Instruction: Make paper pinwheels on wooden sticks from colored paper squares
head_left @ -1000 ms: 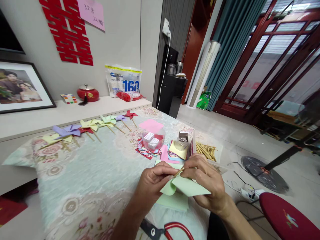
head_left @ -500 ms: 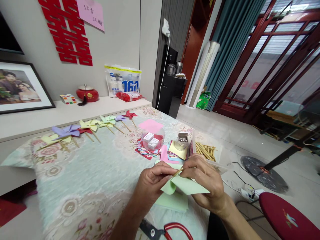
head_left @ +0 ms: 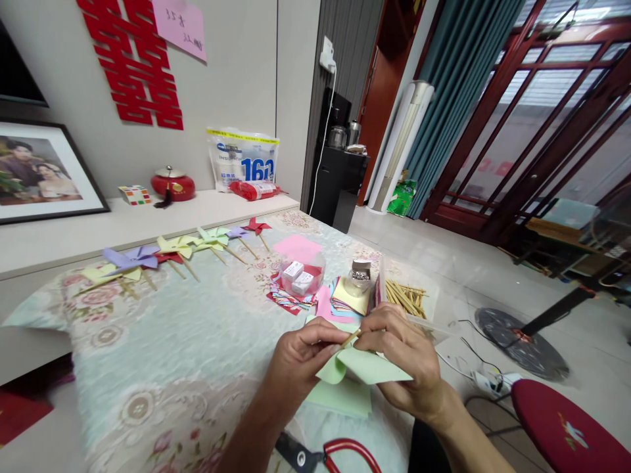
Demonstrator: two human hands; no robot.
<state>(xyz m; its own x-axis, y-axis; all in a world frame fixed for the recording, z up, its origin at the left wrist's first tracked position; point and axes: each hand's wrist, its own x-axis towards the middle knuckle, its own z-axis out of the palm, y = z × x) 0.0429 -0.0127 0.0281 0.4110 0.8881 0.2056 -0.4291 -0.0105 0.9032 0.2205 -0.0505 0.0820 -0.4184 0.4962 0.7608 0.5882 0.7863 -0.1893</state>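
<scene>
**Green paper (head_left: 377, 369) and stick (head_left: 351, 339) brought together in a two-handed pinch**

The step in hand looks to be fastening the curled paper to the stick's end. Both are held at the near right of the table (head_left: 187, 341), above flat green sheets (head_left: 340, 401). The left hand (head_left: 306, 348) is drawn into a pinch, thumb and fingers gripping the stick with the paper curling beside them. The right hand (head_left: 405, 348) has its fingers bent tightly over the paper, next to the stick's tip; whether it also grips a pin cannot be told.

The next move seems to call for keeping the folds gathered while the stick stays steady; a loosened pinch could let the paper spring flat. Red-handled pliers (head_left: 306, 458) lie at the near edge, untouched. Finished pinwheels (head_left: 132, 258) lie in a row at far left, and spare sticks (head_left: 405, 297) lie beyond the right hand.
</scene>
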